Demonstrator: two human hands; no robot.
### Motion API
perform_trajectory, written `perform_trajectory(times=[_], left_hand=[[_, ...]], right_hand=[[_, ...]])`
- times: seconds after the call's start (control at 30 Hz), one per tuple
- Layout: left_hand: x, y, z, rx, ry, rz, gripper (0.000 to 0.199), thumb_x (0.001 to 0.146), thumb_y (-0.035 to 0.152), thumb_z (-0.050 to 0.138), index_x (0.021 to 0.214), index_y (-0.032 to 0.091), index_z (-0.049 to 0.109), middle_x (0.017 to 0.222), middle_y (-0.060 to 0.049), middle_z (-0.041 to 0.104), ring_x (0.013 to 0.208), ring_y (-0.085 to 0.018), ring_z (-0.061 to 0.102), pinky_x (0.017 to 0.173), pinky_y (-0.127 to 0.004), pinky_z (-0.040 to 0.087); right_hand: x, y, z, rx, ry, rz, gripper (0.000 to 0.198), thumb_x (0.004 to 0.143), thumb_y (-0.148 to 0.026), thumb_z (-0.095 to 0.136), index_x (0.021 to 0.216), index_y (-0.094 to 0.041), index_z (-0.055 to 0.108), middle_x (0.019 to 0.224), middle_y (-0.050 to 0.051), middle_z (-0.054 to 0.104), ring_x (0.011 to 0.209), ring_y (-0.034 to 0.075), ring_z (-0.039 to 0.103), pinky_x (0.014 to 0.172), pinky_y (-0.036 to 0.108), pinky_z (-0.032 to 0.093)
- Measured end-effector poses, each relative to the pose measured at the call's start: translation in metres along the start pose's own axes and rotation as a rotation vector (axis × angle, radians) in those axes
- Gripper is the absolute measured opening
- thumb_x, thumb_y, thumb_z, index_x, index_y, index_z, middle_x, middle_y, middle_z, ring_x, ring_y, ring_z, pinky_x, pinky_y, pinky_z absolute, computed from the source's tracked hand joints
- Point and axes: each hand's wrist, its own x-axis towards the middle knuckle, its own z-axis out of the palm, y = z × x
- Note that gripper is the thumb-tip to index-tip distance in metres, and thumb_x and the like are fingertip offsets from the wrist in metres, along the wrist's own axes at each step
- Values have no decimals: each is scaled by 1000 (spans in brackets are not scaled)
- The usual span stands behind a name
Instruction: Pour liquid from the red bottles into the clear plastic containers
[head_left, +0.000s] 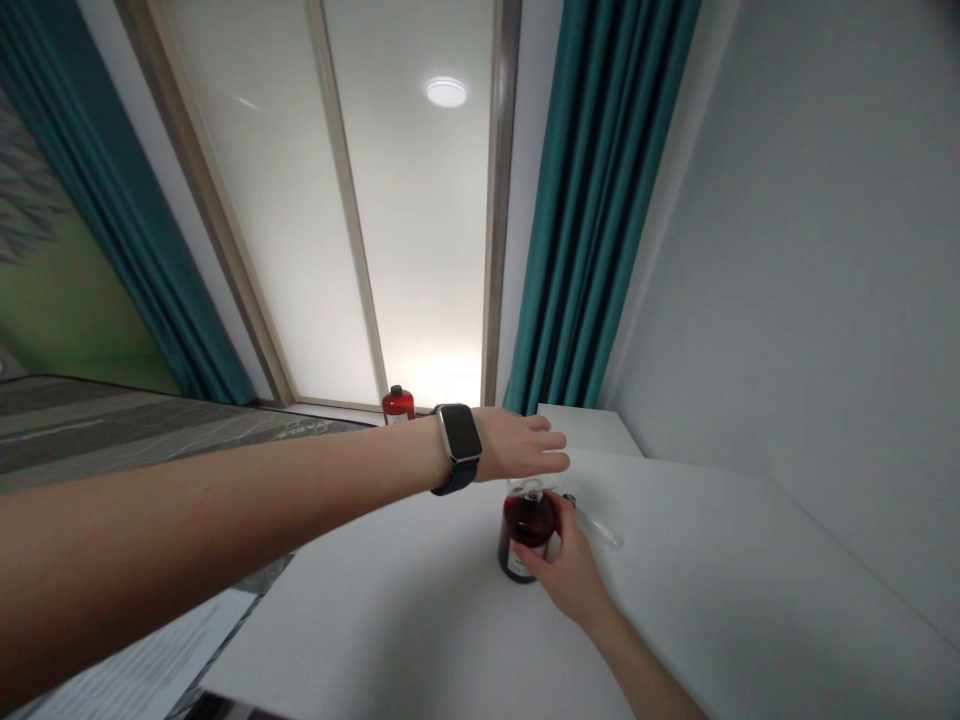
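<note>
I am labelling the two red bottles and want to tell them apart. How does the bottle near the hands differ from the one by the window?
The near bottle stands on the white table; the far bottle stands back by the window. The right hand grips the near bottle and the left hand is over its top; nobody touches the far bottle. The far bottle has a dark cap; the near one's top is hidden. Both look dark red, upright and labelled.

teal curtain (592, 200), frosted window (405, 220), white table (712, 600)

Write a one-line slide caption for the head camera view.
Right hand grips a dark red bottle on a white table; left hand, smartwatch on wrist, hovers above.
</note>
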Motion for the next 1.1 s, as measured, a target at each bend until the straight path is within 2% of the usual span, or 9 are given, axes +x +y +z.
perform_trajectory(times=[0.2, 0.43, 0.6, 0.77, 0.93, 1.1], left_hand=[[-4, -9, 18, -75, 39, -45, 42, 82, 1, 63, 119, 14, 49, 122, -12, 61, 108, -23, 57, 84, -33, 47], [-13, -16, 41, -131, 54, -114, 66, 73, 18, 81, 129, 17, 45, 132, -12, 57, 120, -27, 51, 97, -36, 40], [-25, -20, 59, -247, 108, -200, 63, 75, 21, 78, 130, 21, 45, 131, -10, 59, 121, -27, 51, 102, -37, 35], [-39, -15, 88, -364, 116, -309, 63, 72, 29, 80, 126, 21, 50, 124, -10, 63, 113, -29, 57, 103, -42, 36], [-51, -5, 111, -515, 213, -404, 63, 74, 33, 76, 130, 22, 48, 123, -11, 63, 110, -31, 59, 100, -45, 40], [-62, 13, 141, -731, 380, -517, 63, 77, 34, 73, 133, 22, 45, 126, -12, 61, 116, -31, 57, 101, -48, 43]], right_hand=[[-1, -1, -1, 8, -12, 19, 69, 68, -26, 73, 129, -21, 41, 123, 13, 61, 112, 31, 61, 97, 49, 47], [-1, 0, -2, 28, -40, 34, 69, 68, -27, 74, 129, -22, 41, 124, 13, 61, 112, 30, 61, 98, 49, 46], [-1, 2, -3, 39, -33, 36, 69, 68, -25, 74, 129, -22, 42, 124, 11, 62, 111, 29, 61, 98, 47, 47], [-1, 3, -3, 24, -31, 11, 70, 68, -24, 74, 130, -22, 42, 128, 12, 59, 117, 30, 58, 103, 48, 43], [-2, 3, -3, 32, -32, 9, 69, 68, -23, 73, 130, -23, 42, 128, 11, 59, 117, 29, 58, 103, 48, 43], [-3, 4, -1, 23, -7, -18, 68, 69, -23, 71, 131, -23, 42, 129, 10, 55, 118, 28, 55, 103, 46, 43]])
